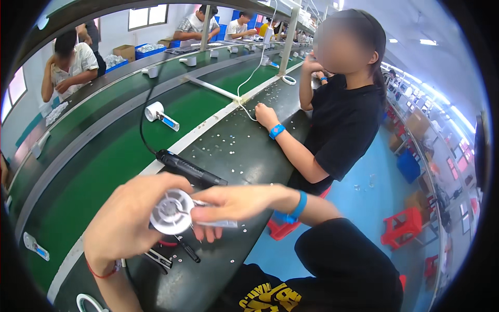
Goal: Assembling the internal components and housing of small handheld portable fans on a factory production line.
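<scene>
Head view: left hand (122, 216) curls round the white part (172, 212); right hand (234, 202) touches its right side, grip unclear; driver (191, 169) lies just beyond; tools (189, 251) below.

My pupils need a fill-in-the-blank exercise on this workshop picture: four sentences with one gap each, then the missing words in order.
1. The person's left hand holds a round part coloured ____.
2. A thin red bracelet circles the person's ____ wrist.
3. The conveyor belt beyond the dark bench is ____.
4. The plastic stools on the blue floor are ____.

Missing words: white; left; green; red.
</scene>
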The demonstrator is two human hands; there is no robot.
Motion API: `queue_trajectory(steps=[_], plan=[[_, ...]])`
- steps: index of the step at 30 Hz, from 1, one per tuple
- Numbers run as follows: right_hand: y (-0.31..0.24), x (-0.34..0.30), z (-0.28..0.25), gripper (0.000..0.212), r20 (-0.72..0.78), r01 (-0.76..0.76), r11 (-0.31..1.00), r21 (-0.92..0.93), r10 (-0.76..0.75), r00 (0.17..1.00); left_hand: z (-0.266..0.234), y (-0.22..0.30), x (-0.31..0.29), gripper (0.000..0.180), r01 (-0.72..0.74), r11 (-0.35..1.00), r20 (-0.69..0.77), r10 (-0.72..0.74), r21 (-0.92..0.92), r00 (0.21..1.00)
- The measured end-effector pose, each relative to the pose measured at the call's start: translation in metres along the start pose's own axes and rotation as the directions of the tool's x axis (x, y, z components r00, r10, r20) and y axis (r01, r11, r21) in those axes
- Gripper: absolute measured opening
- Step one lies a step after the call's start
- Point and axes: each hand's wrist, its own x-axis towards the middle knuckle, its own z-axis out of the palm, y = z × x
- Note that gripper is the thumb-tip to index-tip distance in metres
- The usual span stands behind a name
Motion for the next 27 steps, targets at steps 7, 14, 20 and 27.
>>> queue_trajectory(steps=[7, 14, 20, 27], plan=[[-0.017, -0.001, 0.018, 0.048, -0.526, 0.327, 0.885, 0.333, -0.114, 0.843, -0.024, 0.025, -0.02, 0.075, 0.041, 0.974, -0.36, 0.043, 0.221, 0.932], [-0.064, -0.053, 0.054, 0.042, -0.561, 0.769, 0.579, -0.269, -0.744, 0.364, -0.039, 0.003, -0.034, 0.054, 0.085, 0.979, -0.402, -0.003, 0.186, 0.916], [-0.066, -0.026, 0.043, 0.058, -0.622, 0.838, 0.543, -0.051, -0.674, 0.399, -0.032, -0.014, -0.05, 0.046, 0.121, 0.972, -0.353, -0.044, 0.2, 0.934], [-0.028, -0.058, 0.048, 0.043, -0.598, 0.878, 0.376, -0.298, -0.79, 0.136, -0.021, -0.021, -0.022, 0.045, 0.079, 0.986, -0.313, -0.03, 0.147, 0.949]])
